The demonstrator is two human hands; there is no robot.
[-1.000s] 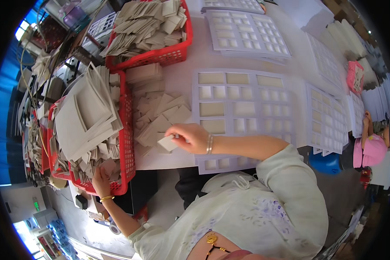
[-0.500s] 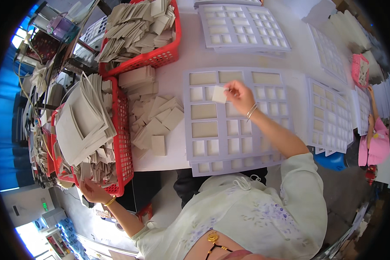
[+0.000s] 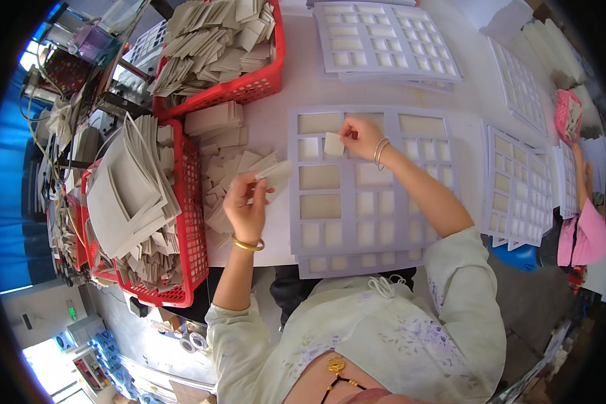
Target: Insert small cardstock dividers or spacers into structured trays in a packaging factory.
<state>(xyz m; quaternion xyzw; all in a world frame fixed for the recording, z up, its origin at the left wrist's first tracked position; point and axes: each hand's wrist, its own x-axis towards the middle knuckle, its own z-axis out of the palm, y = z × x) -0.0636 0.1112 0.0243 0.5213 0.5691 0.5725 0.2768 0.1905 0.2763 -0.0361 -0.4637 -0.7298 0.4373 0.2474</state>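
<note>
My right hand [image 3: 362, 140] pinches a small off-white square card [image 3: 332, 145] over an upper-left opening of a pale lavender multi-opening frame panel [image 3: 349, 215]. That panel lies stacked on another on the white table in front of me; some of its openings look grey-beige, others whiter. My left hand [image 3: 246, 209] is raised just left of the panel and grips a light cardboard piece [image 3: 277, 175] between thumb and fingers. Beneath and beyond it spreads a loose pile of grey-beige card pieces [image 3: 217, 176], partly hidden by the hand.
Two red plastic baskets, a near one [image 3: 194, 229] and a far one [image 3: 262, 82], hold many card pieces at the left. More frame panels stand stacked at the far side [image 3: 392, 40] and at the right [image 3: 518, 182]. A person in a pink sleeve [image 3: 589, 232] works at the far right.
My left hand has moved from the near basket's front edge up and right to beside the panel, now holding a cardboard piece. My right hand has shifted slightly left with its card.
</note>
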